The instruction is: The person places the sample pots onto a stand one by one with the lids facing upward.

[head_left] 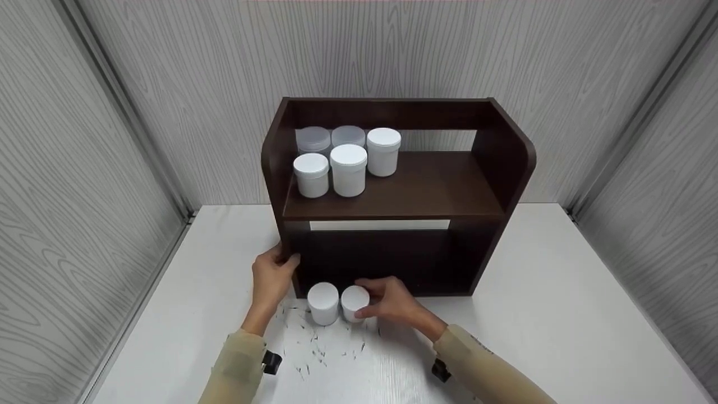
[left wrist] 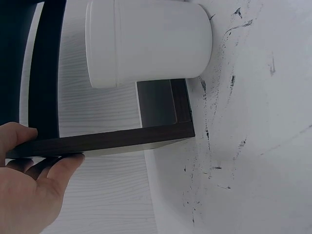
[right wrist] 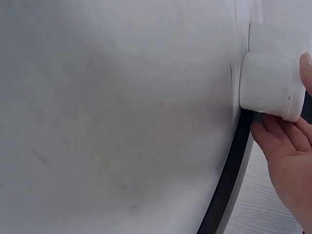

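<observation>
A dark brown two-tier shelf (head_left: 415, 191) stands on the white table. My left hand (head_left: 272, 278) grips the edge of its left side panel, thumb on one face and fingers on the other, as the left wrist view (left wrist: 36, 183) also shows. Two white lidded jars stand side by side before the lower tier. My right hand (head_left: 395, 303) holds the smaller jar (head_left: 354, 303) by its sides, thumb toward the front and fingers behind. In the right wrist view this jar (right wrist: 267, 83) partly covers the larger one. The larger jar (head_left: 323, 306) stands just left of it, untouched.
On the upper tier's left half stand several jars: white ones (head_left: 349, 171) in front and at the back, plus two with greyish lids (head_left: 314, 137) behind. Dark scuff marks (head_left: 320, 353) streak the white table (head_left: 538, 336). Grey wood-grain panels (head_left: 381, 50) enclose the back and sides.
</observation>
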Demonstrator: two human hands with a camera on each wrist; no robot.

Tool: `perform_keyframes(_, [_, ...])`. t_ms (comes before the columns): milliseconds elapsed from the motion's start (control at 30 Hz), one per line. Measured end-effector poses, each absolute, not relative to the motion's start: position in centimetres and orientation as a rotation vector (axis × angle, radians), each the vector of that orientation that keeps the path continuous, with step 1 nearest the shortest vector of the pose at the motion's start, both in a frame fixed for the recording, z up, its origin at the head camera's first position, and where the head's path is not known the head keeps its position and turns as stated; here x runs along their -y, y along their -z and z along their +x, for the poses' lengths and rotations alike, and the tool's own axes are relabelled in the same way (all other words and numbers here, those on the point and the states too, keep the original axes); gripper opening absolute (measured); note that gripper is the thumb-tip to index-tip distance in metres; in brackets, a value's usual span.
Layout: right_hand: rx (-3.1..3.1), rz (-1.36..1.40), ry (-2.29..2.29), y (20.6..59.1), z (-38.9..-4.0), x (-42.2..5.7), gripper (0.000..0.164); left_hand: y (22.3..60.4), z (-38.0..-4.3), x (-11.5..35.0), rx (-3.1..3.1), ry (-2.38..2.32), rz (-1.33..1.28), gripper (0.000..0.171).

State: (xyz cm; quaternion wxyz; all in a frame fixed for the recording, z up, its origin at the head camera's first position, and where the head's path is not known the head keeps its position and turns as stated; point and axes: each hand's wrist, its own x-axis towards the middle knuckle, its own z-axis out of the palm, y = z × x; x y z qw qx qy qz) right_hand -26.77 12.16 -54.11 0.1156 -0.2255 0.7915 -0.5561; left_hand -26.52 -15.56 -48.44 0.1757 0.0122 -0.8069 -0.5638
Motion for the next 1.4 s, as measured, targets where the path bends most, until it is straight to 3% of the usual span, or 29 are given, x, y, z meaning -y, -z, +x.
perform_keyframes(667, [-2.29, -0.675, 1.65, 54.4, -26.1, -12.9, 0.072, 48.5, -26.5, 15.5, 2.3, 1.614, 0.014, 0.045])
perform_keyframes(1400, [-2.251, -0.689, 1.632, 54.3, -25.4, -13.8, 0.07, 48.5, -26.5, 15.7, 2.308, 1.596, 0.023, 0.037])
